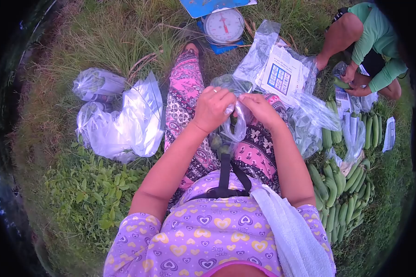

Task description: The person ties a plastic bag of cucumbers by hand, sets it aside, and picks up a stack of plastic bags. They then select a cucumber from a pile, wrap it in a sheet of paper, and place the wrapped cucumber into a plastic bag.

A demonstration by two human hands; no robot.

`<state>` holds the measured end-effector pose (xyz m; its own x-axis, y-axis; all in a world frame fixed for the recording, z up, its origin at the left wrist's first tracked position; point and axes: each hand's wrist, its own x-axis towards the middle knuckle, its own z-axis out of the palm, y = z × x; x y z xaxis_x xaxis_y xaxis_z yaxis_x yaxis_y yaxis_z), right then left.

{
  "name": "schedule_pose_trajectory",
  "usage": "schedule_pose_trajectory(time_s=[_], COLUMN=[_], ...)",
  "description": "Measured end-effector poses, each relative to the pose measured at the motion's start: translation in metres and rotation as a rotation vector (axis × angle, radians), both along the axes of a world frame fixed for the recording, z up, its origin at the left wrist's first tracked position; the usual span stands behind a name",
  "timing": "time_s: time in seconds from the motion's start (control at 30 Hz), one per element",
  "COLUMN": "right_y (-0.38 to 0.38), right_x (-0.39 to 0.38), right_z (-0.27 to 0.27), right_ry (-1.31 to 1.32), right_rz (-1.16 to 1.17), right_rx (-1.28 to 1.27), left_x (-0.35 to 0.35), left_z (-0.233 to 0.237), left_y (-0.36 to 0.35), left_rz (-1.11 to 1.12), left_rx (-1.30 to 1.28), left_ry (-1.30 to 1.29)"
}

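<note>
I see the left hand [212, 108] and right hand [262, 110], each grip pinched tight on the plastic bag [231, 134] above the lap, green produce [339, 189] lying near.

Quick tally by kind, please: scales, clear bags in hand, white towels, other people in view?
Scale: 1
Clear bag, pinched by left hand and right hand: 1
White towel: 1
Co-worker: 1
Total: 4
</note>
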<state>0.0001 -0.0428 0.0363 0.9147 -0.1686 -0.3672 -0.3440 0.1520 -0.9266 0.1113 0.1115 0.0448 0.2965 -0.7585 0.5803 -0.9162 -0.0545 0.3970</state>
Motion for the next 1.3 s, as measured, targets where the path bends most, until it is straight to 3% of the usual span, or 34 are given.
schedule_pose_trajectory(time_s=[0.1, 0.3, 0.4, 0.5, 0.83, 0.93, 1.13, 1.3], right_y=[0.002, 0.013, 0.020, 0.031, 0.004, -0.006, -0.014, -0.007], right_x=[0.005, 0.013, 0.011, 0.016, 0.068, 0.076, 0.080, 0.074], right_z=[0.010, 0.006, 0.016, 0.051, 0.027, 0.018, -0.010, 0.003], right_ry=[0.215, -0.016, -0.216, -0.319, -0.334, -0.257, -0.078, -0.082], right_rz=[0.019, -0.091, -0.079, -0.020, 0.382, 0.471, 0.492, 0.240], right_rx=[-0.264, -0.054, -0.841, -1.427, -1.622, -1.631, -1.548, -1.450], left_x=[0.001, -0.005, -0.006, -0.009, -0.033, -0.048, -0.062, -0.053], left_z=[0.007, 0.007, 0.006, 0.014, -0.007, -0.010, -0.013, -0.001], left_y=[-0.003, 0.004, 0.009, 0.013, 0.023, 0.039, 0.058, 0.063], left_rz=[0.029, 0.145, 0.173, 0.206, 0.277, 0.263, 0.223, 0.214], left_rx=[-0.091, -0.071, -0.022, 0.058, 0.555, 0.551, 0.563, 0.449], left_ry=[-0.085, -0.100, -0.066, -0.060, -0.129, -0.064, 0.080, 0.301])
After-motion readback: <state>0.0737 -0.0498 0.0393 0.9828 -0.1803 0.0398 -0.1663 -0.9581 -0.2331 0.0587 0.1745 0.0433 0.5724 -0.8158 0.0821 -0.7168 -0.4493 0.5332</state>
